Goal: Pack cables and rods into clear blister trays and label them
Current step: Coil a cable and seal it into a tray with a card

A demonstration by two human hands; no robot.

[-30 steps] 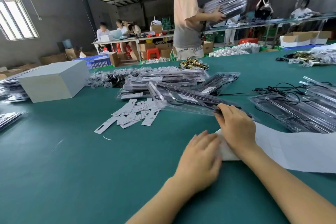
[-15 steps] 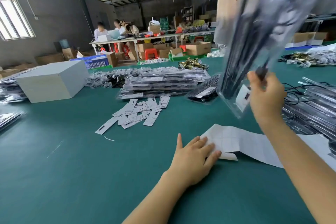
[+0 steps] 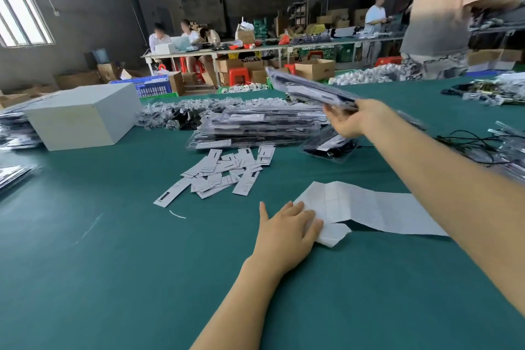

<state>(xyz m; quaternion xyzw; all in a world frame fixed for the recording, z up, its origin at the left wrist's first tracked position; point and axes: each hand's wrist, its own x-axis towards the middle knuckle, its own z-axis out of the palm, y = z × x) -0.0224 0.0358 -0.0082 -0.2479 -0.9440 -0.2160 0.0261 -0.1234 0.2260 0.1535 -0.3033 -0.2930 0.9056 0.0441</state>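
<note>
My right hand grips a clear blister tray with dark contents and a white label, holding it nearly flat in the air above the stack of packed trays on the green table. My left hand lies flat, fingers straight, pressing the near end of a long white label sheet. A loose heap of white label strips lies left of the sheet, in front of the stack.
A grey box stands at the left, with more trays beyond it at the table's left edge. Black cables and clear trays lie at the right. A person stands at the table's far right. Other workers sit at a far bench.
My right hand has swung the tray from upright at the right down and leftward, nearly flat over the stack. My left hand has stayed on the label sheet.
</note>
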